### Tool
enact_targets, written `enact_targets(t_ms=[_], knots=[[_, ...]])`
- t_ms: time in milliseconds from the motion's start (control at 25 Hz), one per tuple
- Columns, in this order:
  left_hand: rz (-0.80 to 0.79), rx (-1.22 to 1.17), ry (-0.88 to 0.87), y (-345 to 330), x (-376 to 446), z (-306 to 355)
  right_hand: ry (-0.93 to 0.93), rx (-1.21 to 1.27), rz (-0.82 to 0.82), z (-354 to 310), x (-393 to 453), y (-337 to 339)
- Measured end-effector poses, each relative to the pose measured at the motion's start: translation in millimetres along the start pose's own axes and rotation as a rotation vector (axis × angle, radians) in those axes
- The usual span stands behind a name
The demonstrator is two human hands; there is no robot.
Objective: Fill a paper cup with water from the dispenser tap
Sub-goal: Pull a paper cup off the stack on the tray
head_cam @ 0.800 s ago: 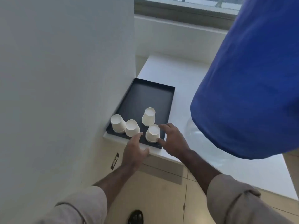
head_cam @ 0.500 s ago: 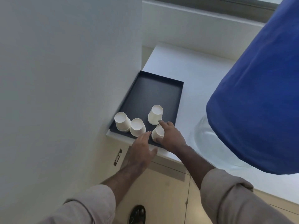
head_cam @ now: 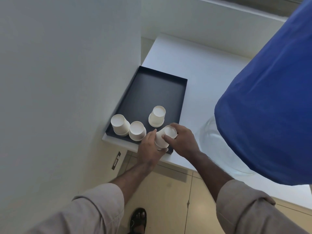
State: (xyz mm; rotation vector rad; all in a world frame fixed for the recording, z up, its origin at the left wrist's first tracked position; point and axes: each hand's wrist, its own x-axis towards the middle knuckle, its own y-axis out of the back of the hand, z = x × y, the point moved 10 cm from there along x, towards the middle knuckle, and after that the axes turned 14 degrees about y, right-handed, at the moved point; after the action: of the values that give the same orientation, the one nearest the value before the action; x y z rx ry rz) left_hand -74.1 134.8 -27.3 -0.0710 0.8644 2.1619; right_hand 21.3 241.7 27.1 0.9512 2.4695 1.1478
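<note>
We have the paper cup (head_cam: 164, 137) inverted and tilted, lifted over the near right corner of the black tray (head_cam: 157, 92) on the white surface (head_cam: 200, 68). Right hand (head_cam: 183, 141): grip clenched around the cup's base end. Left hand (head_cam: 149, 149): grip closed on the lower wall near the rim. Three other cups (head_cam: 135, 132) stand inverted on the tray, just beside. Whether one cup or a nested pair is held, we cannot tell. Judgement: hold the wall lightly to avoid creasing, turn the mouth upward, then carry it toward the blue bottle (head_cam: 270, 107); the tap is not visible.
</note>
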Motion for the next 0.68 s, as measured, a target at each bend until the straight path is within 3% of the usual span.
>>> enact_targets(t_ms=[440,680], knots=[[0.098,-0.009,-0.001,-3.9,15.7,-5.6,0.042,0.039,0.121,-3.7,4.6,21.3],[0.181,0.140,0.002,-17.8,22.1,-10.6,0.108,-0.059,0.188,-14.1,-3.3,40.7]])
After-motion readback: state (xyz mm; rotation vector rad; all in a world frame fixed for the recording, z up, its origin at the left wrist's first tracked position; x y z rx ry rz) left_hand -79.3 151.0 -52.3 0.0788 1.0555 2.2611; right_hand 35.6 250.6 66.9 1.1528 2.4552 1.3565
